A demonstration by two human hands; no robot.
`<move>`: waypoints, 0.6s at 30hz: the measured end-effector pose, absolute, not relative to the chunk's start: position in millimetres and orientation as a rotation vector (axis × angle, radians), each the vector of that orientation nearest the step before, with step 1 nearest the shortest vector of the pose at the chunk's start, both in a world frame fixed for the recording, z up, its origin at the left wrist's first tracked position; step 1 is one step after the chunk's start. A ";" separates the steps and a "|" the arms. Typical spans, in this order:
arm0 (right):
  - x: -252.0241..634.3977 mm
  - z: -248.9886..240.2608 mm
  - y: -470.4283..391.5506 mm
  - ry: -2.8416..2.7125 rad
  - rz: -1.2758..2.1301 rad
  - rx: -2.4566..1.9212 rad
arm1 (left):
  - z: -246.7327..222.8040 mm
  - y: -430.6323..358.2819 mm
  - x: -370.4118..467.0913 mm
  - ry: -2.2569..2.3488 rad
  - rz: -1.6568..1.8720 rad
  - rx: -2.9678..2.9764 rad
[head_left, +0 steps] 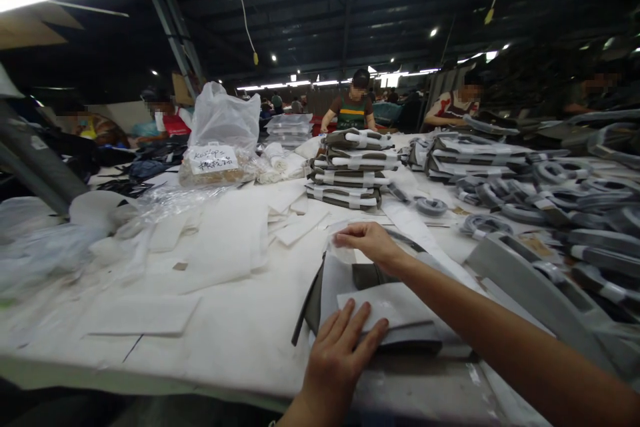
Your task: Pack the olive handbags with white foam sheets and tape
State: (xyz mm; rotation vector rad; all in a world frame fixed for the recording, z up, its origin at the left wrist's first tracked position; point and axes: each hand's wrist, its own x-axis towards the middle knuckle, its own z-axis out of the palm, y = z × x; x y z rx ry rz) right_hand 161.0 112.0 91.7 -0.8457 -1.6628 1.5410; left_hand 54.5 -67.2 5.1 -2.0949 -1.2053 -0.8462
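My left hand (345, 347) lies flat, fingers spread, on a white sheet (395, 303). Under that sheet is a flat grey and dark olive fabric piece (333, 287), its dark strip hanging out at the left. Reaching across from the right, my right hand (373, 243) has its fingers pressed together at the piece's far edge. It pinches what looks like thin translucent film (343, 252); the palm and forearm hide part of the fabric behind.
A stack of similar folded pieces (350, 177) stands beyond my hands. Coiled grey strips (555, 193) crowd the right side, near a grey curved panel (530, 287). White sheets (215, 233) and a labelled plastic bag (220, 140) lie left. Several people work behind.
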 end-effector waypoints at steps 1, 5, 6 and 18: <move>161.5 94.0 108.8 -1.659 1.529 -0.828 | 4.4 -67.1 54.5 -1.208 -0.846 -2.100; 162.6 105.8 97.1 -1.634 1.485 -0.733 | 2.0 -66.7 54.7 -1.216 -0.853 -2.115; 162.4 108.0 95.0 -1.643 1.465 -0.709 | 1.7 -66.8 54.8 -1.223 -0.854 -2.120; 122.4 94.9 151.7 -1.442 1.473 -0.730 | 3.3 -67.7 53.9 -1.244 -0.834 -2.156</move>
